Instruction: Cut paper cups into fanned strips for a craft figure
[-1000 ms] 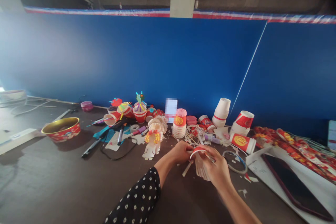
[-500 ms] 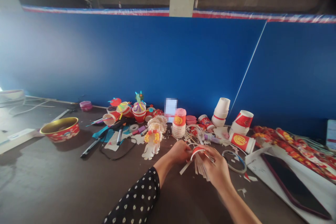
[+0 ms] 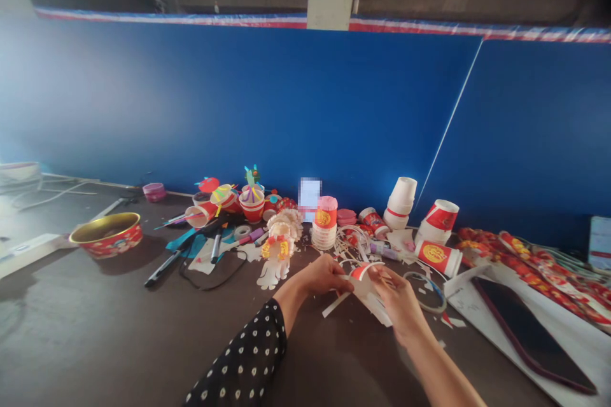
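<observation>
Left hand and right hand both closed in a narrow pinch on a cut paper cup, held just above the worktop, right of centre. Cup has a red rim, body slit into white strips, fingers around the rim and strips. Left forearm in black dotted sleeve. Loose white strip sticks out below left hand. Paper scraps lie under and beside the hands.

Containers: red bowl with gold inside at left, contents not clear. Red-and-white cups behind the hands, colored paper bits rising from one. White cups stacked upside down toward the back wall. Red cup stack just beside them, another red cup with gold emblem lying on its side in front. Stack of cut white cups with pink top near center. Small pink tub far left. Paper-cut figure lies left of the hands, black phone on white sheet at right.
</observation>
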A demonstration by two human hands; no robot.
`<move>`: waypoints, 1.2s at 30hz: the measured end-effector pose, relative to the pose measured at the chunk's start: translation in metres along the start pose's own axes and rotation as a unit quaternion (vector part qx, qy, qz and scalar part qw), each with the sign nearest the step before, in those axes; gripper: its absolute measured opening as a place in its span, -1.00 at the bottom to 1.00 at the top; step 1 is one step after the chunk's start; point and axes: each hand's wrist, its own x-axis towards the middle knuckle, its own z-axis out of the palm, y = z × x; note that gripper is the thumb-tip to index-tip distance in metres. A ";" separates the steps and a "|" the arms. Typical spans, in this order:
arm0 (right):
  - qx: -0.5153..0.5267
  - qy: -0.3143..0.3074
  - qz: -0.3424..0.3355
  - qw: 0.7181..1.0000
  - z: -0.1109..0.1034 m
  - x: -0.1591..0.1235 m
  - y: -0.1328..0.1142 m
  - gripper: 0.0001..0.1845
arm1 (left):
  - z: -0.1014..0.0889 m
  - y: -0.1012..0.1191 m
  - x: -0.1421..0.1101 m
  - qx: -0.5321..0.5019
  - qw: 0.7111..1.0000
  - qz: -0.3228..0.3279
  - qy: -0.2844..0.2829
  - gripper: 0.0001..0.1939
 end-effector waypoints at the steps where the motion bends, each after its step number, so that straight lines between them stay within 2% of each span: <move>1: -0.002 0.002 -0.005 1.000 0.000 0.000 -0.001 -0.50 | 0.000 0.000 0.000 0.006 1.000 0.000 0.002 -0.73; 4: -0.023 0.012 -0.039 0.999 0.001 -0.001 -0.002 -0.58 | 0.001 0.003 -0.001 0.029 0.999 -0.004 0.023 -0.73; 9: -0.127 0.027 -0.182 0.975 0.004 -0.005 -0.005 -0.74 | 0.006 0.005 0.000 0.047 0.997 0.017 0.065 -0.62; 12: -0.142 0.016 -0.205 0.968 0.006 -0.008 -0.006 -0.73 | 0.008 0.002 0.002 0.055 0.995 0.033 0.075 -0.61; 17: -0.124 0.022 -0.183 0.975 0.007 -0.007 -0.002 -0.71 | 0.009 -0.002 0.004 0.046 0.997 0.039 0.051 -0.59; 23: -0.037 0.002 -0.072 0.997 0.006 -0.003 0.005 -0.62 | 0.004 -0.001 0.002 0.051 0.998 0.032 0.012 -0.64; 26: 0.003 -0.011 -0.039 0.999 0.005 -0.002 0.004 -0.58 | 0.002 -0.001 0.001 0.047 0.999 0.025 -0.004 -0.68; 31: 0.029 -0.029 -0.036 0.999 0.004 -0.002 0.001 -0.57 | 0.000 0.000 0.000 0.053 0.999 0.001 0.004 -0.72; 36: -0.071 -0.006 -0.105 0.992 0.004 -0.003 0.001 -0.65 | 0.005 -0.001 0.004 0.061 0.998 0.002 0.031 -0.69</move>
